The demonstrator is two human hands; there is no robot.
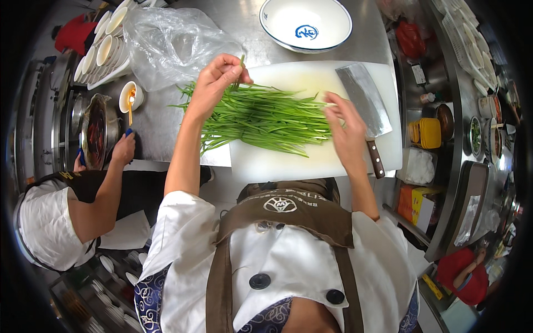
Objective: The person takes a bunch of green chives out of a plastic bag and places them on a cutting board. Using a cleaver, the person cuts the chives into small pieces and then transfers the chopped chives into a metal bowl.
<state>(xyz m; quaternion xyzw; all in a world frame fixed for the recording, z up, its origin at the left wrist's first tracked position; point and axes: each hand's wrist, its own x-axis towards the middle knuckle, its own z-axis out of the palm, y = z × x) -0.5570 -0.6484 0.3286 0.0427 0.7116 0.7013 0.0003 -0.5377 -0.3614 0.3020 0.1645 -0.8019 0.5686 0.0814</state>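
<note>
A broad bunch of long green garlic chives point(266, 120) lies crosswise on a white cutting board point(283, 168), its leafy tips reaching past the board's left edge. Above the left part of the bunch, my left hand point(225, 77) pinches a short piece of green stalk between thumb and fingers. Slightly blurred, my right hand point(345, 120) is at the right end of the bunch with fingers apart; whether it touches the stalks is unclear. Just right of that hand, a cleaver point(364, 100) with a riveted wooden handle rests flat on the board.
A white bowl point(306, 25) with a blue mark stands beyond the board. A clear plastic bag point(179, 45), stacked bowls point(106, 52) and a small cup point(131, 98) are at the left. A co-worker point(91, 195) stands close by there; shelving point(449, 137) runs along the right.
</note>
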